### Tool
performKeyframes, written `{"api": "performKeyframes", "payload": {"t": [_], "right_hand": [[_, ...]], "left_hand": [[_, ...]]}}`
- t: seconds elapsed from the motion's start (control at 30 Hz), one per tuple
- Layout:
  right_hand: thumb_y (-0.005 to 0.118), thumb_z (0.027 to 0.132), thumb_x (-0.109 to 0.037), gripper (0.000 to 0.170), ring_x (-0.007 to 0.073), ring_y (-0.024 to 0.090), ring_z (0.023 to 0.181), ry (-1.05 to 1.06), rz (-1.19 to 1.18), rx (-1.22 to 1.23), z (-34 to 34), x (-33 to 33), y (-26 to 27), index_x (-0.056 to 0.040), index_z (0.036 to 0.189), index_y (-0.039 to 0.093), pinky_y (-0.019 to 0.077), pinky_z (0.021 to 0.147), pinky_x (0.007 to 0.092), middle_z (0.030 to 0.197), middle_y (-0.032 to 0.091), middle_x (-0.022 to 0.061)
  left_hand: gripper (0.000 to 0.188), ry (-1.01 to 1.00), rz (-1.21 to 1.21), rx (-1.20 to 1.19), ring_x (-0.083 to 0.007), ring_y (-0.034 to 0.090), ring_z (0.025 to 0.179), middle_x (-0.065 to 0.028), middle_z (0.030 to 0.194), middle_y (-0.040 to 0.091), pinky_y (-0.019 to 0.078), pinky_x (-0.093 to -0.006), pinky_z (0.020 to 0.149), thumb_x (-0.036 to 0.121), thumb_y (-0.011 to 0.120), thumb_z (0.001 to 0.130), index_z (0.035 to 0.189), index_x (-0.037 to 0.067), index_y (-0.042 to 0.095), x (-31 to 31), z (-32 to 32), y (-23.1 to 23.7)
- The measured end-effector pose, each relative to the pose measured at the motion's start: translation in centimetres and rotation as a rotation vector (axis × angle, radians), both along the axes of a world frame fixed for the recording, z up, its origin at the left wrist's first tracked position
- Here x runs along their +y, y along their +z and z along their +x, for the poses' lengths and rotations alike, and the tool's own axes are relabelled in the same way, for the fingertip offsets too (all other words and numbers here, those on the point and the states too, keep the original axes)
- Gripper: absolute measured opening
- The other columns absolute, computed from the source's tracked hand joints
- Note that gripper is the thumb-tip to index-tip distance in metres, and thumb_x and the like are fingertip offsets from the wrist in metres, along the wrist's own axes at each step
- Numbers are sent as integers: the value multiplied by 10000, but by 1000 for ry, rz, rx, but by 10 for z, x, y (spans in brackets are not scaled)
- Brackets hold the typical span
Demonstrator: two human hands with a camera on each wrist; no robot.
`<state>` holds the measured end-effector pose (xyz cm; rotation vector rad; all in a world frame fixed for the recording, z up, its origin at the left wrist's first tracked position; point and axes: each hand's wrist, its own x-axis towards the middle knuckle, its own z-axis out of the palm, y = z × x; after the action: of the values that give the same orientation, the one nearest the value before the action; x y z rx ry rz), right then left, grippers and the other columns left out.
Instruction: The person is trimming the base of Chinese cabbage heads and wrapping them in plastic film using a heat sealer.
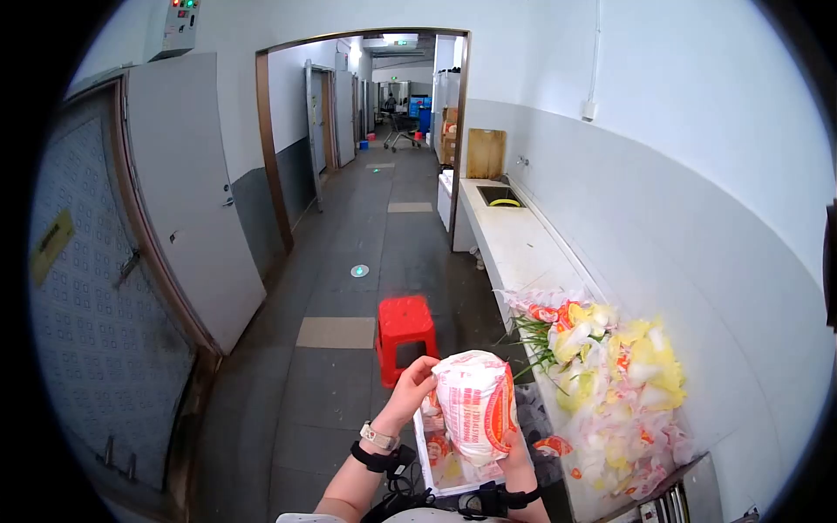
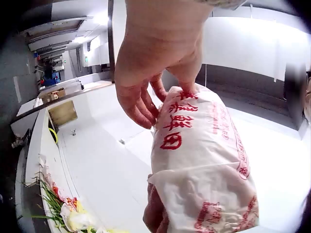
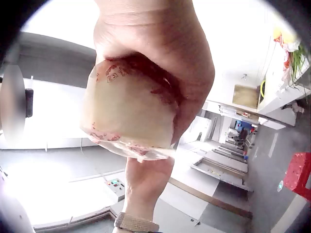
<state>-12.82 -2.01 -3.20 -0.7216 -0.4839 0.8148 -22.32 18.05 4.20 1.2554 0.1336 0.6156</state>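
A plump package in white plastic with red print (image 1: 475, 405) is held up in front of the body, over a white box (image 1: 427, 462). My left hand (image 1: 410, 388) pinches its upper left edge; in the left wrist view the thumb and fingers of that hand (image 2: 155, 73) grip one end of the package (image 2: 199, 145). My right hand (image 1: 516, 458) grips the lower right side, and in the right wrist view the hand (image 3: 165, 58) curls round the package (image 3: 131, 107). More printed wrapping lies inside the box.
A red stool (image 1: 406, 327) stands on the floor beyond the box. Along the right wall runs a white counter (image 1: 514, 248) with a sink (image 1: 500, 196), a brown board (image 1: 486, 154) and a heap of plastic wrappers and leaves (image 1: 619, 383). A corridor with a cart (image 1: 401, 131) lies ahead.
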Motion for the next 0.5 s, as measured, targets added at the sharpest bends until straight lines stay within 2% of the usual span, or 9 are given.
{"api": "performKeyframes", "payload": {"t": [0.07,0.17,0.2,0.33,0.47,0.5], "right_hand": [[587,784,-376,673,230,505,1107,53,72,78,2,-8,-10,-30,1307,341,415,934,370,1252,485,108],[553,805,-453,726,225,471,1142,32,62,139,-3,-13,0,-16,1326,297,383,962,367,1285,448,109],[541,811,-474,731,232,454,1159,61,75,205,1,-14,-13,-25,1331,293,377,967,375,1304,428,113],[483,829,-484,685,249,453,1159,28,152,260,-8,-10,1,-54,1333,308,366,975,402,1304,430,113],[490,826,-476,658,250,473,1139,14,228,405,-7,-11,2,-76,1323,333,382,961,404,1276,463,106],[490,826,-475,657,249,474,1137,1,238,442,-6,-11,2,-76,1323,334,384,959,404,1274,464,106]], "left_hand": [[140,15,46,-11,-76,502,872,-4,914,524,423,-227,771,-3,493,844,980,28,491,-7,2,6],[59,52,149,-5,-43,473,785,24,826,493,410,-195,698,-4,499,847,885,36,479,-16,4,19],[43,64,184,-12,-36,461,756,31,801,486,400,-187,670,5,502,850,863,36,475,-16,6,18],[80,112,348,-2,-16,407,667,52,717,442,350,-170,579,50,518,864,805,35,465,-19,14,22],[110,282,695,0,-74,411,647,-13,696,452,358,-214,593,41,530,841,763,5,462,-33,19,38],[110,251,720,-20,-77,411,651,-14,697,452,356,-217,594,43,532,838,762,4,463,-38,21,44]]}}
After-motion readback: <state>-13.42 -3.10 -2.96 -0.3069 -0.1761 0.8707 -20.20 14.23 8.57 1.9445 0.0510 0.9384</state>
